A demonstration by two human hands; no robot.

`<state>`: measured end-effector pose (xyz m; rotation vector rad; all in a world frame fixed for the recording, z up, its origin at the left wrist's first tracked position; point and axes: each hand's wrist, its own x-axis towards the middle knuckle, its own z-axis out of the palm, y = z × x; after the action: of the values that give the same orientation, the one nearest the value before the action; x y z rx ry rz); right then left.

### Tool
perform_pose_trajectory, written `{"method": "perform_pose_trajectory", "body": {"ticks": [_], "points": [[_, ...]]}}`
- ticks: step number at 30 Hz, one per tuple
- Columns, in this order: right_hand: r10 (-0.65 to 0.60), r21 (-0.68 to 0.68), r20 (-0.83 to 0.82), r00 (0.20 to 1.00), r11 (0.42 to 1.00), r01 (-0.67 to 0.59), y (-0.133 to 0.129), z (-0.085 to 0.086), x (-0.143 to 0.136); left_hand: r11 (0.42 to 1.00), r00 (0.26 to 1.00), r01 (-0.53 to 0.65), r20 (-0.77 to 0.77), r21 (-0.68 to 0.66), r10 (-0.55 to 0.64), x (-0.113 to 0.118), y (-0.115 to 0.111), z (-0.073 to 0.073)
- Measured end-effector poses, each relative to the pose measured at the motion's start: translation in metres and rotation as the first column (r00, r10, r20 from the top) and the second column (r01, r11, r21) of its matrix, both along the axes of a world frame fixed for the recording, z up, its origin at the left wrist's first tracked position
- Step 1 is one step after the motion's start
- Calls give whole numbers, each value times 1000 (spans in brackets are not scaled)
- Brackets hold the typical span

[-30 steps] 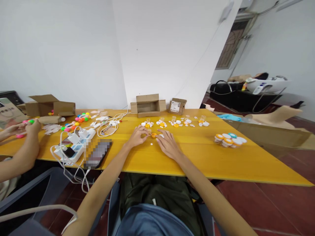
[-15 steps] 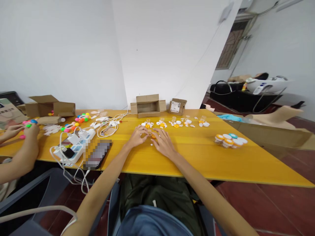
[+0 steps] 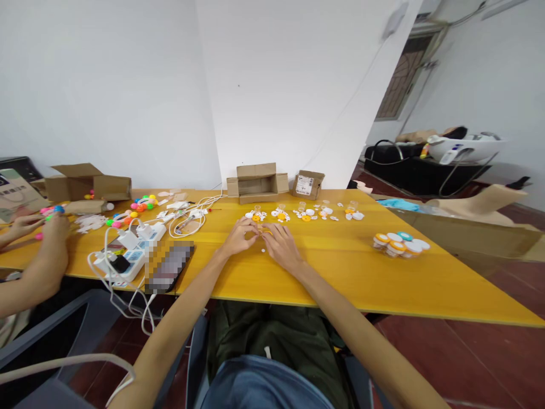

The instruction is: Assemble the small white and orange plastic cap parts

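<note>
My left hand (image 3: 239,237) is closed, thumb and fingertips pinching what looks like a small clear jar, mostly hidden by the fingers. Its fingertips meet those of my right hand (image 3: 281,244), which is bent over an orange lid (image 3: 267,232) and closed on its edge. A small white round piece (image 3: 263,250) lies on the table just below the fingertips. Beyond my hands runs a row of small groups, each with a clear jar (image 3: 281,208), an orange lid (image 3: 306,218), white discs (image 3: 358,216) and small dotted pieces.
Several lidded jars (image 3: 400,244) stand clustered at the right. Two cardboard boxes (image 3: 258,187) (image 3: 307,184) stand by the wall. To my left are a phone (image 3: 170,267), a power strip (image 3: 134,255) and white cables (image 3: 187,224). Further left, another person's hands (image 3: 55,233) hold colourful beads.
My fingertips have come closer together around the small parts, and the right fingers have curled in. The clear piece seen between the hands before is now mostly covered.
</note>
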<state>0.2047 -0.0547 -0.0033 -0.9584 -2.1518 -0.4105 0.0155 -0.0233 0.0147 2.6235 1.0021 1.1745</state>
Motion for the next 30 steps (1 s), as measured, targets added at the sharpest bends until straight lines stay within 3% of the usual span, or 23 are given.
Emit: {"method": "perform_pose_trajectory", "body": {"ticks": [11,17,30], "points": [[-21,-56,-123,992,998,14,-2,0,9,1000,1000,-2,11,-24,2,1,-3,3],[-11,-34,-294,956,999,1,-6,7,19,999,1000,24,0,-23,-24,0,-3,4],[51,-90,-528,848,989,-115,5,55,44,1000,996,9,-84,-24,-11,-2,0,0]]}}
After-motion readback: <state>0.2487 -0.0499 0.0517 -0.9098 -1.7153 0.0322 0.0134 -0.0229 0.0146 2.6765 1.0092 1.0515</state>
